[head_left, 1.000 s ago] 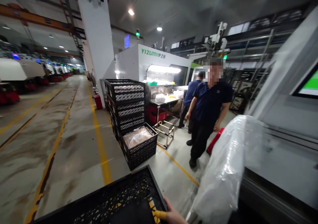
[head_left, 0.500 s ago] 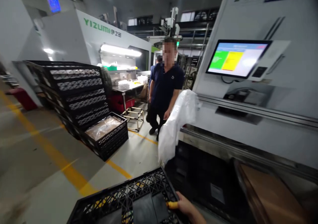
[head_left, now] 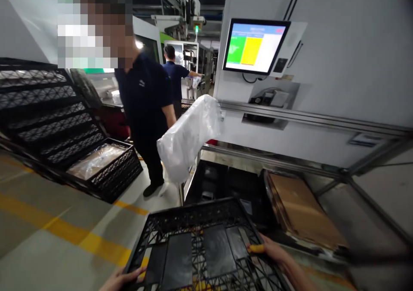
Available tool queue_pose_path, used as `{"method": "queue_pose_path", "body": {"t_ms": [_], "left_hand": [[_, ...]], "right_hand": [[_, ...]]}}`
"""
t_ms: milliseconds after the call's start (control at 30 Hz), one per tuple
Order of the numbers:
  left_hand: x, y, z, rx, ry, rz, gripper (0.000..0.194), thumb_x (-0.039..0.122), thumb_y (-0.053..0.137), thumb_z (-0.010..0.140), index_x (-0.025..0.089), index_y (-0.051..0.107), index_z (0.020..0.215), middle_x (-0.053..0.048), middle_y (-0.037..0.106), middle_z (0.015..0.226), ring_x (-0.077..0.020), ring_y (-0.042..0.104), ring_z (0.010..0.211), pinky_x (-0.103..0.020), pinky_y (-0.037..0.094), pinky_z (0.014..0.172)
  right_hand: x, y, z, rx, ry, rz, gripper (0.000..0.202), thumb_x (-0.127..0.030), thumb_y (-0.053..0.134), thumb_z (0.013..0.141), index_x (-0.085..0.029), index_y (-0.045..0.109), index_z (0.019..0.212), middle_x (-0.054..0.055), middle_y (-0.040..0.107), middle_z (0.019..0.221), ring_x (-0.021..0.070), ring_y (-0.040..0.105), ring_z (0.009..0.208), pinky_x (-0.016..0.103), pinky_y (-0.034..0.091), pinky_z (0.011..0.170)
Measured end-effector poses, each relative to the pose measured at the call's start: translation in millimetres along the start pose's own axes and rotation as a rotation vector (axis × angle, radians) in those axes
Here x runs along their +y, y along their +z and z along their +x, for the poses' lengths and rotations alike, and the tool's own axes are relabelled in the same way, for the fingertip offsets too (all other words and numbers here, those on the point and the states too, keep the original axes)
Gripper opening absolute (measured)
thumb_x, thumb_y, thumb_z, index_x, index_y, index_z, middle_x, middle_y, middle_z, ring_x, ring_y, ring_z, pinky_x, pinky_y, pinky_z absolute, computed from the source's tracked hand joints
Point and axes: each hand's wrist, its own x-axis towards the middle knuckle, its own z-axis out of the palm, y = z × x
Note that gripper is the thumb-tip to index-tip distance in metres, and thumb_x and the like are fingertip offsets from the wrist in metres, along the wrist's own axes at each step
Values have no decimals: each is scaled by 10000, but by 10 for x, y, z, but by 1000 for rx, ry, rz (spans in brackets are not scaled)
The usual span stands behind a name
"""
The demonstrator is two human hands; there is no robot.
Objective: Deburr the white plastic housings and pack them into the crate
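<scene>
A black lattice plastic crate (head_left: 196, 207) is held in front of me at the bottom of the view, with flat dark panels in its base. My left hand (head_left: 124, 278) grips its left side, a yellow covering on a fingertip. On the opposite side, my right hand (head_left: 271, 252) is closed round the wall, and yellow shows on a finger there too. Part of each hand is hidden by the crate or cut off by the frame.
A person in a dark shirt (head_left: 145, 93) stands close at left, beside stacked black crates (head_left: 119, 175). White plastic bags (head_left: 190, 136) hang from a metal frame. Brown cardboard sheets (head_left: 306, 205) lie low at right. A screen (head_left: 254, 46) is mounted on the machine. Another person (head_left: 176, 76) is farther back.
My view has turned right, and my left hand has come into sight on the crate. The person in the dark shirt is much closer. A second person behind now shows more fully.
</scene>
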Motion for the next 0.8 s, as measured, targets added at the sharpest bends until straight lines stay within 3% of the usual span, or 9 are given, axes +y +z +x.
{"method": "queue_pose_path", "body": {"t_ms": [100, 267, 400, 533, 633, 733, 800], "left_hand": [[-162, 314, -160, -232, -16, 98, 695, 446, 1023, 283, 141, 789, 863, -149, 816, 959, -331, 775, 854, -327, 627, 703], [-187, 609, -335, -357, 77, 172, 662, 408, 987, 525, 141, 759, 1087, -123, 791, 1159, -254, 765, 914, -283, 604, 809], [-329, 789, -347, -350, 87, 185, 638, 289, 993, 496, 156, 749, 1070, -125, 765, 1228, -260, 760, 850, -330, 616, 737], [-602, 935, -178, -230, 54, 225, 261, 129, 858, 711, 138, 701, 919, -46, 791, 934, -170, 723, 693, -337, 604, 735], [-750, 807, -142, -169, 30, 234, 67, 140, 738, 860, 141, 676, 886, 1, 757, 859, -139, 700, 686, -339, 601, 741], [-792, 415, -321, -172, 31, 173, 341, 220, 872, 715, 141, 710, 1004, -71, 793, 1008, -211, 748, 785, -347, 607, 733], [-765, 62, -518, -150, 54, 121, 594, 292, 959, 561, 145, 719, 1084, -121, 787, 1133, -282, 765, 890, -345, 613, 732]], "right_hand": [[70, -426, -259, 39, -23, -21, 518, -291, 818, 542, -215, 677, 1035, 92, 771, 980, 215, 686, 707, 321, 532, 597], [66, -988, -478, 48, -35, -59, 633, -333, 826, 604, -237, 602, 1189, 99, 769, 1124, 260, 724, 891, 330, 560, 644], [143, -1264, -431, 62, -7, -100, 737, -354, 842, 584, -247, 544, 1249, 101, 776, 1083, 288, 747, 857, 354, 564, 619], [301, -1266, -96, 84, -11, -157, 619, -286, 830, 478, -206, 586, 1042, 28, 735, 762, 219, 674, 594, 314, 499, 531], [389, -1105, 151, 40, -6, -181, 497, -281, 812, 471, -200, 598, 912, 8, 705, 704, 177, 623, 547, 317, 507, 554], [398, -848, 263, -63, 13, -171, 549, -304, 825, 473, -188, 626, 971, 58, 748, 836, 220, 687, 661, 347, 548, 617], [351, -599, 300, -146, 38, -155, 709, -340, 838, 508, -198, 607, 1163, 98, 764, 1004, 263, 731, 772, 366, 569, 646]]}}
